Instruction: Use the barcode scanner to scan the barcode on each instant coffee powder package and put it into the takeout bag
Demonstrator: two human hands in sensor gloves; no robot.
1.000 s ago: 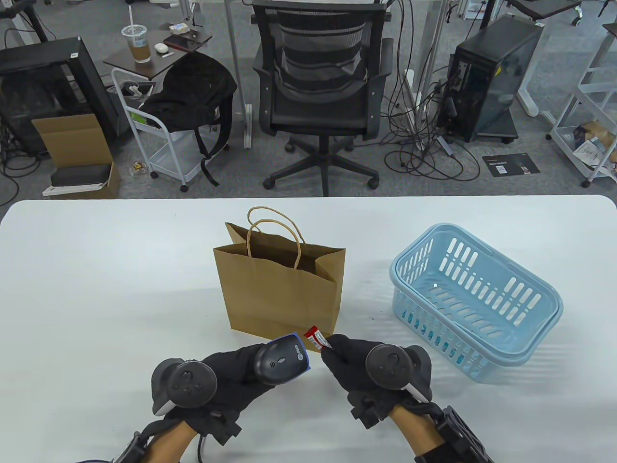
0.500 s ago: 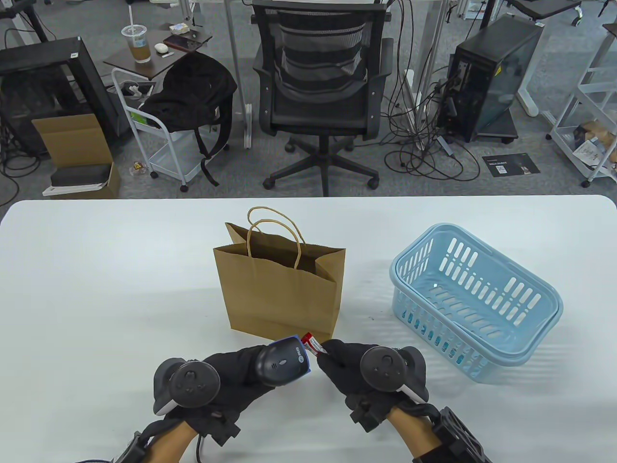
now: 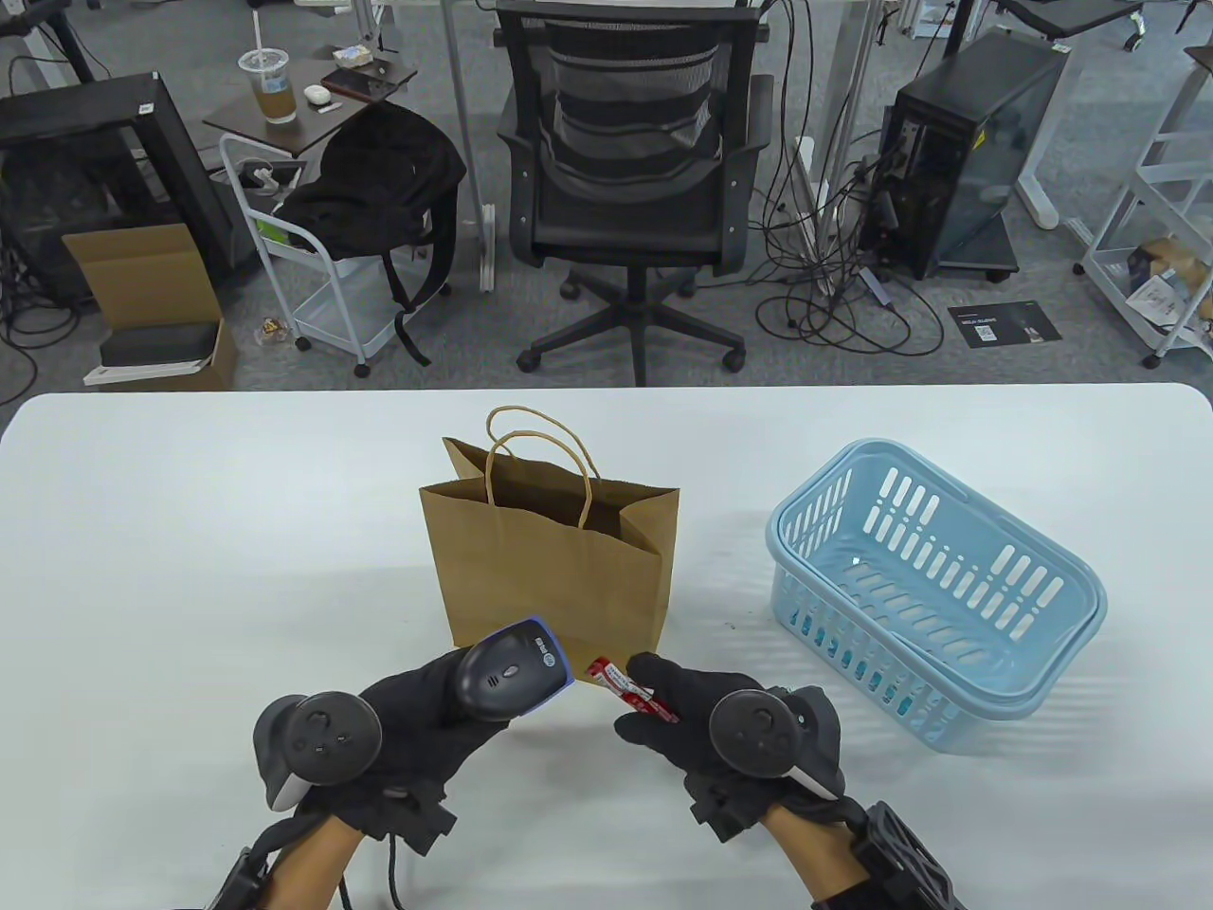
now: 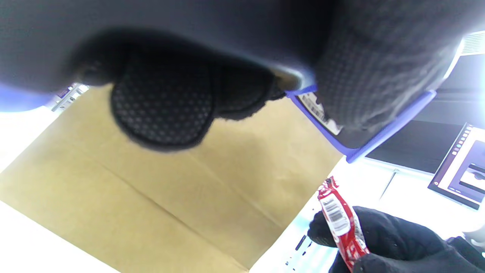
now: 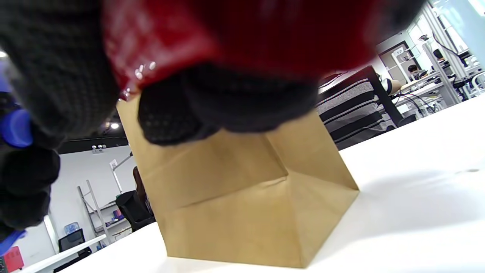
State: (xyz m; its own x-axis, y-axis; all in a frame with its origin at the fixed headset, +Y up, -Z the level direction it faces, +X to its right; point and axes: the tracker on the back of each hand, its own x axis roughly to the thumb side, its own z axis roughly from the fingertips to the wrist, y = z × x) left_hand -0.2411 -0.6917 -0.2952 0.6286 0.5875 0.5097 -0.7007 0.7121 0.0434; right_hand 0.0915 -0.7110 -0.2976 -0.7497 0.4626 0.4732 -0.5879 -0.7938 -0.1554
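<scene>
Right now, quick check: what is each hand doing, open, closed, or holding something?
Left hand: closed around the barcode scanner.
Right hand: fingers pinching the red instant coffee packet.

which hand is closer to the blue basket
Right. The right hand, holding the red coffee packet, is just left of the blue basket; the left hand, gripping the scanner, is farther left.

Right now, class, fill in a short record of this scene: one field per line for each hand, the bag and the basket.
left hand: grips the barcode scanner, head towards the packet
right hand: pinches the red coffee packet, barcode visible in the left wrist view
takeout bag: upright, mouth open, behind both hands
blue basket: on the table to the right, no packets visible inside
</scene>
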